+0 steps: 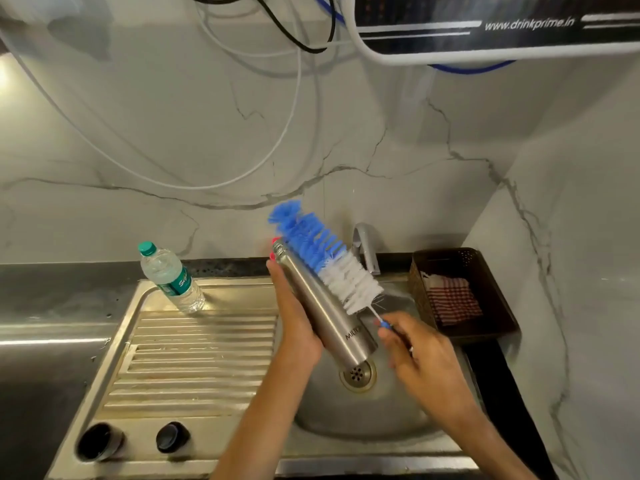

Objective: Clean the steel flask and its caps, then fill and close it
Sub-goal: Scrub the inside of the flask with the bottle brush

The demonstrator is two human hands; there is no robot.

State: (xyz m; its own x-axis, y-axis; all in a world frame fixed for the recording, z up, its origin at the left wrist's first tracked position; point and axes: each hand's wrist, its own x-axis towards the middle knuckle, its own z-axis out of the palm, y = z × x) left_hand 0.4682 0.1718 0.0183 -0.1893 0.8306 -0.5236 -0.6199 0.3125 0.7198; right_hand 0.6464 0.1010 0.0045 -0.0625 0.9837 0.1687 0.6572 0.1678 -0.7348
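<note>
Left hand point(294, 323) grips steel flask point(323, 303), tilted over sink bowl point(363, 420), mouth toward back wall. Right hand point(420, 355) pinches brush point(329, 261) handle, bristles lying against flask side. Two caps point(100, 441) point(172, 436) sit at drainboard's near edge; plastic bottle point(171, 277) at far edge.

The left hand point(294, 317) held the steel flask point(323, 303) tilted over the sink basin point(349, 420), its open mouth up and to the far left, its base low above the drain point(357, 374). The right hand point(420, 355) gripped the handle of a blue-and-white bottle brush point(327, 259), whose bristles lay along the flask's outer side. Two dark caps point(100, 441) point(172, 436) sat at the near edge of the ribbed drainboard point(194, 358). A plastic water bottle point(171, 277) stood at the far left of the drainboard. The tap point(365, 245) rose behind the brush, and a brown basket point(462, 296) holding a striped cloth point(453, 299) sat to the right.
</note>
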